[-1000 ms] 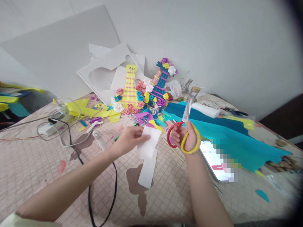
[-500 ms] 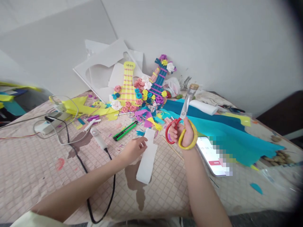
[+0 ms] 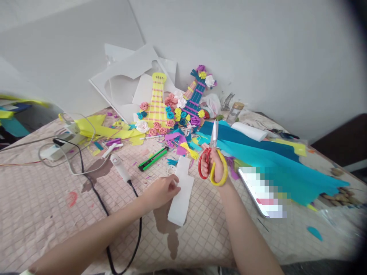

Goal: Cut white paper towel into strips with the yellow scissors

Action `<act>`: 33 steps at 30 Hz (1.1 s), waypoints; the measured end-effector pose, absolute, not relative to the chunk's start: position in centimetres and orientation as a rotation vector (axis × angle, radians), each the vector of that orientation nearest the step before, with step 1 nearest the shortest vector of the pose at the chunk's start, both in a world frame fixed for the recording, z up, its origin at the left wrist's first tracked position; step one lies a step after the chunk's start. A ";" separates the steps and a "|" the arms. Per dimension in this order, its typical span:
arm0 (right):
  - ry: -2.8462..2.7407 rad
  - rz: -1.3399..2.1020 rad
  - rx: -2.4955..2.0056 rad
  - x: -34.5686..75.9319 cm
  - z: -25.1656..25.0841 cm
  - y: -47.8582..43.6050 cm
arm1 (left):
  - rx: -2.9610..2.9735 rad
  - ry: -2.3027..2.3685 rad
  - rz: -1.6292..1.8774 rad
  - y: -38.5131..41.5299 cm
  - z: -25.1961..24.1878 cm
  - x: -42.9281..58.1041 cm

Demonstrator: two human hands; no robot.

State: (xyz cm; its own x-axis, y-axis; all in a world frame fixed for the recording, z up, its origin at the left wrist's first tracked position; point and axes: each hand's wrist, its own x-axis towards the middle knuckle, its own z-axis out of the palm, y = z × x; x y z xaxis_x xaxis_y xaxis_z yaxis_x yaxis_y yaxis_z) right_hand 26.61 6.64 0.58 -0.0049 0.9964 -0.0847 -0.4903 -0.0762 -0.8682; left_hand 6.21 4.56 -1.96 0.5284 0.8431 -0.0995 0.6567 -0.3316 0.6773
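Note:
Scissors with one red and one yellow handle are in my right hand; its fingers go through the loops and the nearly closed blades point away from me. Overlapping strips of white paper lie on the table in front of me. My left hand is at their left edge, fingers bent and closed against the paper, the fingertips partly hidden. Just beyond that hand lies a small white ring, partly under the paper. A green utility knife rests farther off to the left.
Corded white glue gun and power strip are on the left. Yellow and blue paper guitars with paper flowers stand at the back. Teal paper and a phone lie right, a glass jar behind.
My right hand has moved left with the scissors, and their blades are closer together. My left hand's fingers are more bent over the paper. The view has shifted slightly.

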 end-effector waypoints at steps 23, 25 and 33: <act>-0.807 1.362 -0.993 26.8 0.2 6.8 | 1.907 0.777 0.990 6.2 -1.5 5.3; -0.805 1.358 -0.988 26.8 0.4 6.7 | 2.012 0.826 0.962 7.2 -1.5 6.0; -0.827 1.329 -1.003 26.9 0.4 6.8 | 2.215 1.080 0.857 9.4 -2.4 7.1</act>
